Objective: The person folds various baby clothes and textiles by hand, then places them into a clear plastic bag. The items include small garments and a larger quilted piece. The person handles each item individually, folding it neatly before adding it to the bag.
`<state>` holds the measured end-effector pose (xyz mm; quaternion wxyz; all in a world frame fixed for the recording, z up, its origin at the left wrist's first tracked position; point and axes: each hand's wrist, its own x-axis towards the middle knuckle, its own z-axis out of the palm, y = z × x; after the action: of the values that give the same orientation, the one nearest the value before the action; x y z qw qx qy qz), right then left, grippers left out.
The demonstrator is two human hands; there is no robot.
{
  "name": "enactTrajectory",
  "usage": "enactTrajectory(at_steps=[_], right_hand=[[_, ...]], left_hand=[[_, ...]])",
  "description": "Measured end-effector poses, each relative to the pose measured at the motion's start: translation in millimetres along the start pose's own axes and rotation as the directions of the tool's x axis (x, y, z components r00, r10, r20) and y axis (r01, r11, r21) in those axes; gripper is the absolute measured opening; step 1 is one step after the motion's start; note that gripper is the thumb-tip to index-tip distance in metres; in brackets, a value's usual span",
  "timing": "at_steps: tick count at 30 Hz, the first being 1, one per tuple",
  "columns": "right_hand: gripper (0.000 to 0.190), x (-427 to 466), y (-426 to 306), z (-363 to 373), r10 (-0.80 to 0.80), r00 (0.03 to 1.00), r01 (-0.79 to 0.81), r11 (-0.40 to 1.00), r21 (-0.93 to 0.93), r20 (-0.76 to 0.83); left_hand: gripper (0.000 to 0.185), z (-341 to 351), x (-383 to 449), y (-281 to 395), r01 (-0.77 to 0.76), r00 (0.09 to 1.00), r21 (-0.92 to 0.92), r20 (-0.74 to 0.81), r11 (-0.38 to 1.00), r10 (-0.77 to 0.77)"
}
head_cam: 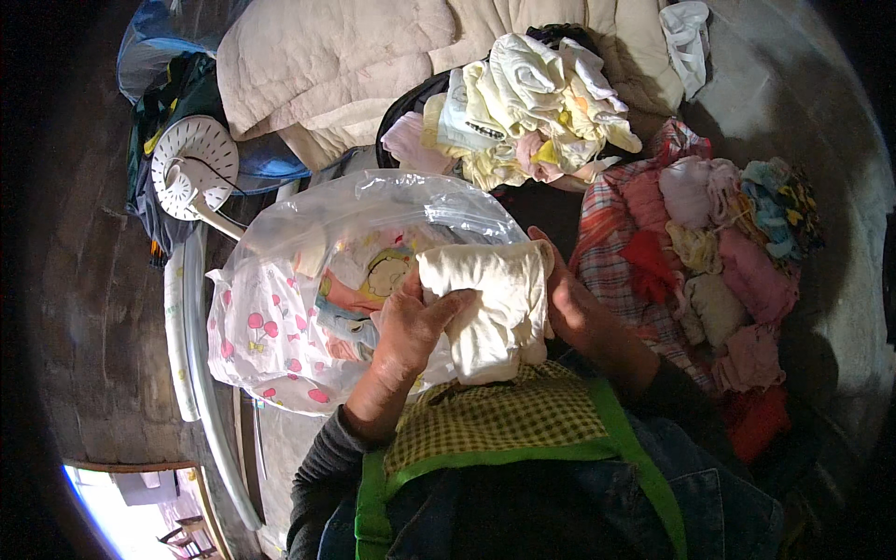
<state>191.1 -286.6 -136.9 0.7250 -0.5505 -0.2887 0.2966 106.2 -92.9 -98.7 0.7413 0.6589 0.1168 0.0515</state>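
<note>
Between my two hands is a folded cream-white cloth (493, 311), held above the lap of a checked apron with green trim (504, 413). My left hand (413, 318) grips its left side, the thumb lying across the front. The cloth's right edge rests against my right hand (563, 280), whose fingers are partly hidden behind it. Just beyond and to the left lies a clear plastic zip bag (294, 210) with a cherry print. Folded printed clothes (385, 273) show inside the bag.
A dark-rimmed container (392, 126) heaped with pale folded clothes (525, 91) stands ahead, before a beige quilt (336, 56). On the right, a plaid cloth (602, 231) bears several rolled garments (756, 273). A white perforated fan-like fixture (196, 164) and a pale tube (217, 434) are at left.
</note>
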Motion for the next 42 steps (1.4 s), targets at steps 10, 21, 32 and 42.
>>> enactTrajectory(at_steps=[10,21,32,42], right_hand=[[0.084,2,-5,23,-0.009,1.000,0.007,0.981,0.191,0.010],[0.099,3,18,45,-0.342,0.938,0.216,0.719,-0.661,-0.066],[0.035,-8,26,-4,-0.473,0.879,0.160,0.406,-0.900,-0.057],[0.037,87,-90,-192,-0.164,0.500,0.151,0.983,-0.101,-0.850]], left_hand=[[0.020,-9,5,-7,0.045,0.949,-0.421,-0.266,0.906,-0.171],[0.041,12,5,-5,-0.368,0.898,0.701,0.097,0.611,0.430],[0.064,27,14,0,-0.552,0.683,0.373,0.716,0.746,0.147],[0.029,-39,-17,-15,0.007,0.945,0.289,0.312,0.957,-0.101]])
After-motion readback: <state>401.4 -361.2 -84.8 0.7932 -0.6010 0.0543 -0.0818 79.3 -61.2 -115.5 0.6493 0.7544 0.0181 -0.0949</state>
